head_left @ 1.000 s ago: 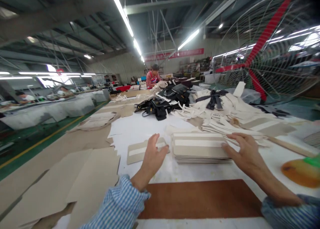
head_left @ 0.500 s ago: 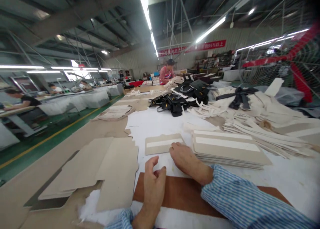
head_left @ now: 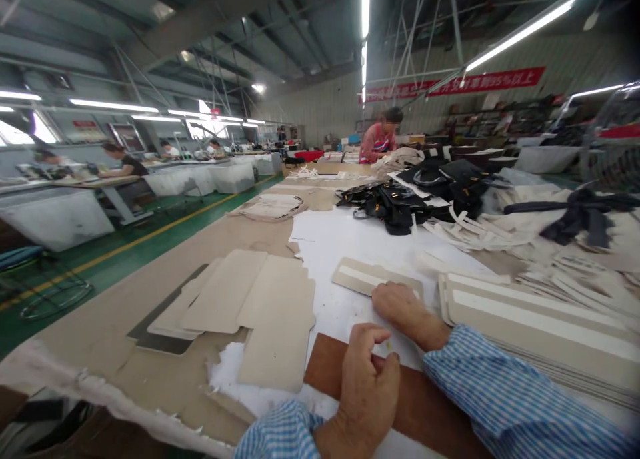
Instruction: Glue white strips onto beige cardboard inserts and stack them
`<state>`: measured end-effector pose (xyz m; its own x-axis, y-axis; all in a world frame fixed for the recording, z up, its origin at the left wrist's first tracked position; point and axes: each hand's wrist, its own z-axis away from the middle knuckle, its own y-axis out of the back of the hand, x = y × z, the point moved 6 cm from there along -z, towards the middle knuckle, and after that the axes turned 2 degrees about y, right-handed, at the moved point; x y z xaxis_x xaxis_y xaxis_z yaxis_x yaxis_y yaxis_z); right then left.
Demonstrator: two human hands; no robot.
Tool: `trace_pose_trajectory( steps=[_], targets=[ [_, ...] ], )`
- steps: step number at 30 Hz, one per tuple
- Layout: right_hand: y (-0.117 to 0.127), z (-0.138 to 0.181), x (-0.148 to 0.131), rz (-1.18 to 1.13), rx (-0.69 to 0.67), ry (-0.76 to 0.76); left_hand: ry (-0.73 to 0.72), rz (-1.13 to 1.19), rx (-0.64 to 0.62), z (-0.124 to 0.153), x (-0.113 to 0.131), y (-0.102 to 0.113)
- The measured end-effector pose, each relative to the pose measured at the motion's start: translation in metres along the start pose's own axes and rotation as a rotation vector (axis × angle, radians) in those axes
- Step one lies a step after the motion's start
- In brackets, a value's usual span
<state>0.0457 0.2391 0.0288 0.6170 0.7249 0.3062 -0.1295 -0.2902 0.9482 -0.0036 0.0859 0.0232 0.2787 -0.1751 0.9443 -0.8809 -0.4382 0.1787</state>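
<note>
My right hand (head_left: pixel 400 307) reaches across to the left, its fingers bent down together on the near edge of a single grey card with a white strip (head_left: pixel 363 275). My left hand (head_left: pixel 369 379) hovers over a brown board (head_left: pixel 325 372). Its thumb and fingers are curled into a pinch, and what they pinch is too small to make out. To the right of both hands lies a stack of the same striped cards (head_left: pixel 530 322). Both sleeves are blue-and-white striped.
Plain grey card blanks (head_left: pixel 250 299) lie spread to the left on the long table. Black bags (head_left: pixel 395 205) and heaps of pale strips (head_left: pixel 500 229) sit farther back. A person in pink (head_left: pixel 377 139) works at the far end. Other workers sit at tables (head_left: pixel 75 199) across the green aisle.
My view has swung left. My left hand drew back over the brown board and curled into a pinch. My right hand stayed at the single striped card.
</note>
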Motion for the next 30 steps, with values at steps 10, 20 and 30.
trace_pose_trajectory(
  steps=[10,20,30],
  targets=[
    [0.104,0.026,0.031,0.110,0.398,-0.106,-0.225,-0.039,0.056,0.003,0.016,0.005],
    [0.143,0.191,0.019,0.139,0.600,0.112,-0.499,-0.025,-0.249,0.047,0.071,0.013],
    [0.053,0.279,-0.067,-0.230,0.432,0.072,-0.882,-0.259,-0.397,0.126,0.067,-0.007]
  ],
)
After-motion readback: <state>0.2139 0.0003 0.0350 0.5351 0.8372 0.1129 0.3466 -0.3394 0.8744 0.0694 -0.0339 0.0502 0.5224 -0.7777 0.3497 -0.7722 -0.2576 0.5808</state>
